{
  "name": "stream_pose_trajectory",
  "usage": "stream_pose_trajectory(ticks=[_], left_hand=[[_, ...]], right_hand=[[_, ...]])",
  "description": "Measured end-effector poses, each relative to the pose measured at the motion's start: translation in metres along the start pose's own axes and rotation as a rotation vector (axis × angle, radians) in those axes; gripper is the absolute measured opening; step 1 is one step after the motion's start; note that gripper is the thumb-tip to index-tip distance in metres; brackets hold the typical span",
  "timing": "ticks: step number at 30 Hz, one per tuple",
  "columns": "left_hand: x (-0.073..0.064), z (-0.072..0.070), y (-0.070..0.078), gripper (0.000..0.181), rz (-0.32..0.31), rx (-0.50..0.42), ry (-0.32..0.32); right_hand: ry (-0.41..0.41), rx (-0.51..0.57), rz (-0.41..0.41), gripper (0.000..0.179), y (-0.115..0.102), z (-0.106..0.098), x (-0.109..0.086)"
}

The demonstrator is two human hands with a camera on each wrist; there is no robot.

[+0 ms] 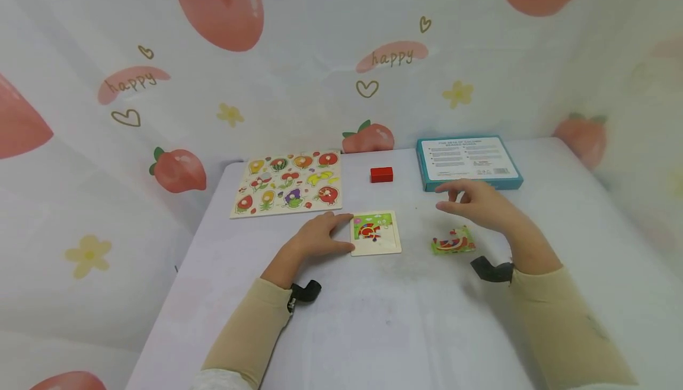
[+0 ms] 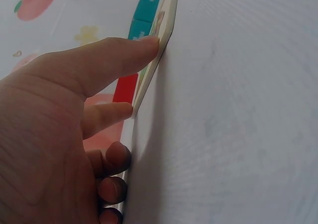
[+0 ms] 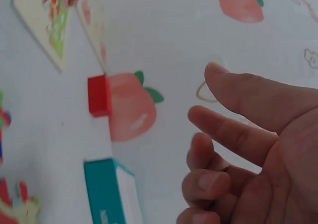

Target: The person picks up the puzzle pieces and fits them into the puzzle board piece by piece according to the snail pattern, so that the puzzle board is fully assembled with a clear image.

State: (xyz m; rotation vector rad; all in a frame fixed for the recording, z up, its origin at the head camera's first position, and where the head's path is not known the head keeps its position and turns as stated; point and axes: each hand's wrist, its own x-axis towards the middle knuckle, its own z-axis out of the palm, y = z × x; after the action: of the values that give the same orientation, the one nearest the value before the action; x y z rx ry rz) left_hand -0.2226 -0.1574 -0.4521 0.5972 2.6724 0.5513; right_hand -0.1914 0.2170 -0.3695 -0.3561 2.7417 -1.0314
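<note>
A small square wooden puzzle board (image 1: 376, 252) lies on the table, its picture partly filled with red and green pieces. My left hand (image 1: 318, 236) is at its left side; thumb and index finger, both fairly straight, touch the board's edge near two corners. In the left wrist view the other fingers of the left hand (image 2: 54, 114) are bent and clear of the board. My right hand (image 1: 477, 205) is raised with nothing in it, above and beyond a group of loose red and green puzzle pieces (image 1: 453, 242). Its fingers are loosely bent in the right wrist view.
A fruit peg puzzle board (image 1: 288, 184) lies at the back left. At the back stands a small red block (image 1: 381, 175). A blue-edged box (image 1: 469, 159) with a printed white face lies just beyond my right hand. Peach-patterned cloth (image 1: 299, 82) hangs behind the table.
</note>
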Motion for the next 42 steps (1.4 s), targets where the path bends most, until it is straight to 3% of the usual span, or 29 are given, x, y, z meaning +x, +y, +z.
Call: stream_pose_trajectory(ticks=[11,19,29,42], left_hand=[[-0.002,-0.001,0.002,0.078,0.009,-0.014,0.007],[-0.003,-0.003,0.001,0.078,0.005,-0.018,0.003],[-0.001,0.000,-0.001,0.079,0.012,-0.023,0.004],[0.000,0.001,-0.003,0.078,0.011,-0.015,0.010]], right_hand=[[-0.123,-0.040,-0.012,0.037,0.043,0.000,-0.014],[-0.219,-0.042,0.089,0.037,0.061,0.014,-0.010],[-0.186,-0.089,0.194,0.043,0.056,0.022,-0.006],[-0.120,-0.124,0.232,0.036,0.051,0.026,-0.003]])
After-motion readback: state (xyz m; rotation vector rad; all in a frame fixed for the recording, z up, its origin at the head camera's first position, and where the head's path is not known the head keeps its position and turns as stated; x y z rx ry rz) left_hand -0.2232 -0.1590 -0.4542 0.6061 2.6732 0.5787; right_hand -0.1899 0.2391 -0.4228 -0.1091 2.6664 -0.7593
